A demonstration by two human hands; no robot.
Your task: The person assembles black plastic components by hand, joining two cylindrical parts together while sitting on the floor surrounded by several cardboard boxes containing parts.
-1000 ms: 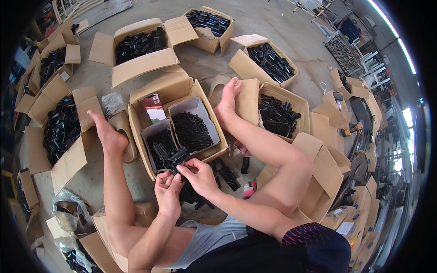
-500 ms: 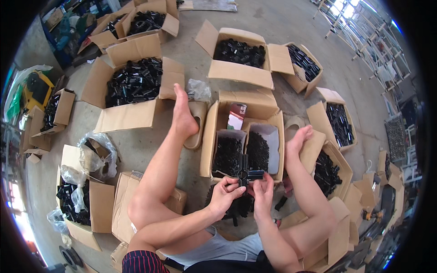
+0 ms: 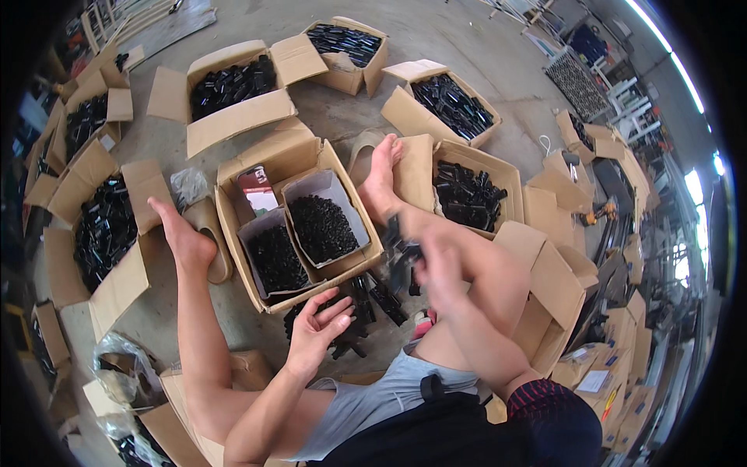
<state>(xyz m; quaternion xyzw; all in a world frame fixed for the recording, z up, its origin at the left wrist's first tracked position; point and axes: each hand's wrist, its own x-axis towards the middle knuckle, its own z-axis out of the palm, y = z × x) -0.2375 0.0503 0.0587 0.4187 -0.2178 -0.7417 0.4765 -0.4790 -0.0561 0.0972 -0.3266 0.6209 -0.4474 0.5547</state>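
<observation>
left hand [image 3: 315,336] hangs half-uncurled, empty, beside the carton edge [image 3: 346,272]; right hand [image 3: 439,268], outside it, grips a black fitting [image 3: 401,261].

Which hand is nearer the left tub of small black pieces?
Left. The left hand is just below the tub in the picture; the right hand, blurred and holding a black part, is farther off to its right.

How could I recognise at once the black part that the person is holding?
Find the open carton between the two bare feet. Right of it, by the right leg, the person's right hand holds the black part, blurred here. Unlike the black pieces on the floor, it is held.
</observation>
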